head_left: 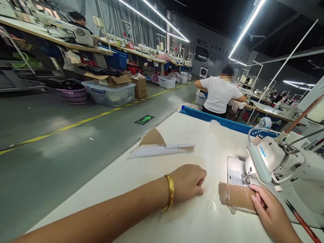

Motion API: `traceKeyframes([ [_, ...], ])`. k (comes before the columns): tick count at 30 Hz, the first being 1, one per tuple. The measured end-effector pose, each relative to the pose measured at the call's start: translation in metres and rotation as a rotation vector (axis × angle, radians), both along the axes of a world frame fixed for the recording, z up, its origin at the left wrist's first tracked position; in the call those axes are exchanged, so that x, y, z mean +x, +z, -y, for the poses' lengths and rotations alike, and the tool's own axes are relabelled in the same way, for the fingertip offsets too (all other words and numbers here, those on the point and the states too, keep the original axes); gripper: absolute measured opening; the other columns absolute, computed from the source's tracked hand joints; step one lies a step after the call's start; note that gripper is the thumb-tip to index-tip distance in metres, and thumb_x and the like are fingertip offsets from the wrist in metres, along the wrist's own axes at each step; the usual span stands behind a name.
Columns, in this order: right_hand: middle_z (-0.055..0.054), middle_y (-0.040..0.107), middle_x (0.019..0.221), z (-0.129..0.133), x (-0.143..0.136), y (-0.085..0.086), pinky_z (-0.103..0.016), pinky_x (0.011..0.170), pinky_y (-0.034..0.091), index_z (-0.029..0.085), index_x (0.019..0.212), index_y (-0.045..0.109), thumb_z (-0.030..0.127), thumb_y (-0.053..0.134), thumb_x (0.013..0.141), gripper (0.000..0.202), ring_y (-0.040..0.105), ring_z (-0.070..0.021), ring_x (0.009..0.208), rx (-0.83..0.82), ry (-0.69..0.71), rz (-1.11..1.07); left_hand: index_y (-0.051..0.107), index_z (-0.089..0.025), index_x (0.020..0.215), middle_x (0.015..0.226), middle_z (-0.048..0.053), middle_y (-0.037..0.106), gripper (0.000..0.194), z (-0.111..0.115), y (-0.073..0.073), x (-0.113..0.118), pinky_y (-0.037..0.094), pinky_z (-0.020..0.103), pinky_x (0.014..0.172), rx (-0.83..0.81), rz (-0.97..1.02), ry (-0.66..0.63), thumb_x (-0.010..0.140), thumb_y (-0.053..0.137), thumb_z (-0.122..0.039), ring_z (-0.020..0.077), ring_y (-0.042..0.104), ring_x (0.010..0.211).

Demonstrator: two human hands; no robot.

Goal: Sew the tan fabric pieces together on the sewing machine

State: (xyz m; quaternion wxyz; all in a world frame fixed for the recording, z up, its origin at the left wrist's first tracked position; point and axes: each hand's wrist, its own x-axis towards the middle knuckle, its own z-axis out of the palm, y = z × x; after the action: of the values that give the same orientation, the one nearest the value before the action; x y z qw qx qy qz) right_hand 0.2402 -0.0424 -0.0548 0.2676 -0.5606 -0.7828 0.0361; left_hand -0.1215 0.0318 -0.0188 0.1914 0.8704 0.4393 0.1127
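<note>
My left hand (188,182), with a gold bracelet (170,192) at the wrist, rests on the white table (121,189) with its fingers curled; whatever they may hold is hidden. Between thumb and fingers, my right hand (265,202) grips the right end of a brown card piece (236,195) partly wrapped in clear plastic. The card lies just in front of the needle area of a white sewing machine (270,158). Beyond my left hand lies a rolled paper bundle (164,149) with a brown flap.
Red-handled snips (301,219) lie at the lower right. Blue cloth (215,118) runs along the table's far edge. Past it a person in a white shirt (219,92) works, back turned. Bins (111,92) stand across the aisle at left.
</note>
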Motion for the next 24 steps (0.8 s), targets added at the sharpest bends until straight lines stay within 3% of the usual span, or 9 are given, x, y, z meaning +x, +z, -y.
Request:
traceKeyframes([
  [4,-0.003,0.067,0.079,0.002,0.005,-0.003,-0.032,0.061,0.059,0.026,0.121,0.07,0.045,0.052,0.104,0.031,0.068,-0.0223,0.069,-0.013,-0.016,0.02,0.058,-0.02,0.069,0.074,-0.001,0.066,0.02,0.01,0.015,-0.004,0.038,0.029,0.06,-0.069,0.057,-0.006,0.087,0.064,-0.023,0.0175,0.057,0.067],
  [9,-0.004,0.069,0.082,0.003,0.006,-0.008,-0.033,0.062,0.059,0.028,0.119,0.071,0.048,0.049,0.104,0.033,0.069,-0.024,0.074,-0.023,-0.058,0.008,0.064,-0.02,0.072,0.078,-0.001,0.073,0.015,0.017,0.031,-0.009,0.043,0.029,0.066,-0.123,0.086,0.015,0.086,0.062,-0.017,0.0181,0.064,0.075],
  [15,-0.006,0.071,0.091,0.003,0.005,-0.006,-0.034,0.066,0.06,0.029,0.118,0.071,0.048,0.049,0.104,0.033,0.07,-0.0244,0.079,-0.033,-0.034,0.019,0.062,-0.019,0.079,0.088,0.003,0.07,0.016,0.023,0.031,-0.013,0.045,0.031,0.071,-0.042,0.08,0.085,0.092,0.055,-0.022,0.0197,0.063,0.079],
  [19,-0.006,0.072,0.094,0.005,0.002,-0.005,-0.035,0.063,0.059,0.029,0.116,0.07,0.048,0.046,0.105,0.033,0.069,-0.0247,0.08,-0.034,-0.056,0.007,0.058,-0.02,0.078,0.084,0.003,0.065,0.019,0.022,0.026,-0.017,0.044,0.031,0.068,-0.008,0.055,0.123,0.089,0.064,-0.033,0.0206,0.061,0.076],
  [24,-0.008,0.073,0.099,0.006,-0.001,-0.006,-0.037,0.069,0.06,0.029,0.115,0.072,0.046,0.044,0.106,0.033,0.071,-0.0267,0.089,-0.014,-0.037,0.003,0.061,-0.019,0.075,0.084,0.002,0.066,0.018,0.02,0.021,-0.021,0.044,0.03,0.068,-0.013,0.055,0.106,0.091,0.061,-0.029,0.0183,0.062,0.073],
])
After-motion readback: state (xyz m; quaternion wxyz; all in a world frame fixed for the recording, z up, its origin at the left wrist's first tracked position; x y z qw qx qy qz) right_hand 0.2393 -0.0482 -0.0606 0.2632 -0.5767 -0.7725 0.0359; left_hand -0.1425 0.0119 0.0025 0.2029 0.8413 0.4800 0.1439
